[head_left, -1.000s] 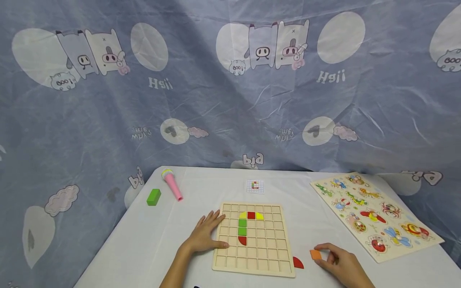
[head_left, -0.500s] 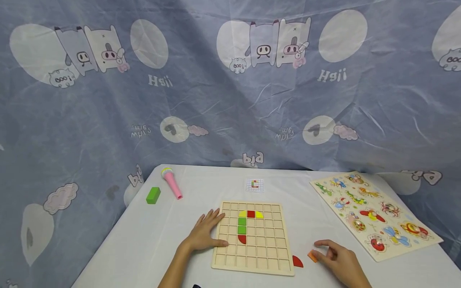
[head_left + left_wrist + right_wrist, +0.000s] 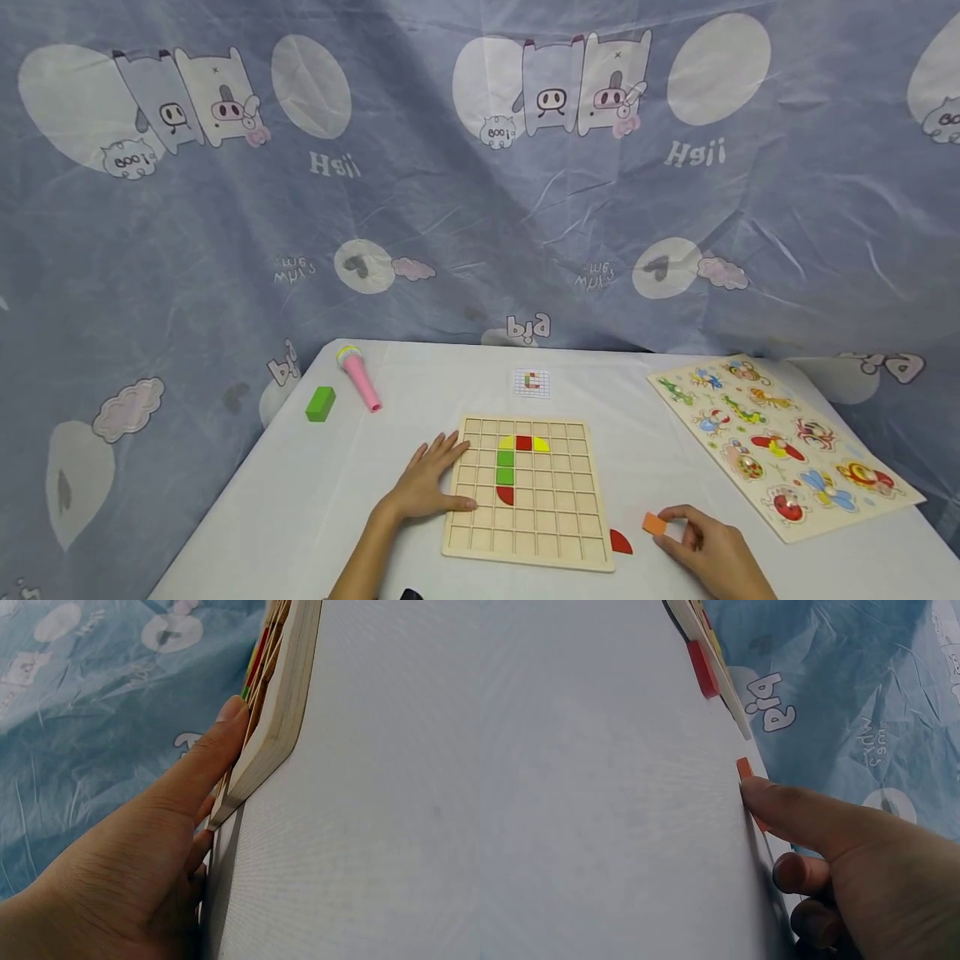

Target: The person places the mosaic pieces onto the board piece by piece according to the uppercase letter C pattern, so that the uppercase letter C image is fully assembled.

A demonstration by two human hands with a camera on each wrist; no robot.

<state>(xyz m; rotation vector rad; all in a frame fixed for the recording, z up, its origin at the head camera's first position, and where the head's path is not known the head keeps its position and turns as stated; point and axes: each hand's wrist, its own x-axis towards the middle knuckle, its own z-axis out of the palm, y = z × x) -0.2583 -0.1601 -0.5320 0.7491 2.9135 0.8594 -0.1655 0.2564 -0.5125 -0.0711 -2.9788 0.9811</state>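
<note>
My left hand (image 3: 425, 483) rests on the left edge of a square wooden grid board (image 3: 536, 542), fingers straight and spread, thumb lying on its rim. In the left wrist view the thumb touches the board's edge. Set in the grid are two yellow quarter-circle pieces (image 3: 540, 445), a red square (image 3: 523, 443), two green squares (image 3: 506, 476) and a red quarter-circle (image 3: 506, 495). To the right of the board my right hand (image 3: 712, 546) pinches an orange square block (image 3: 654, 523) between thumb and forefinger, at the table surface. A loose red quarter-circle piece (image 3: 621, 542) lies between block and board.
A small printed pattern card (image 3: 532, 383) lies behind the board. At the back left are a pink toy microphone (image 3: 362, 381) and a green block (image 3: 320, 404). A wooden insect puzzle (image 3: 787, 450) covers the right side. A patterned curtain (image 3: 480, 208) hangs behind the table.
Half a second ago the orange block was turned and partly behind my right thumb; now its square face shows between thumb and forefinger. My left hand stays at the board.
</note>
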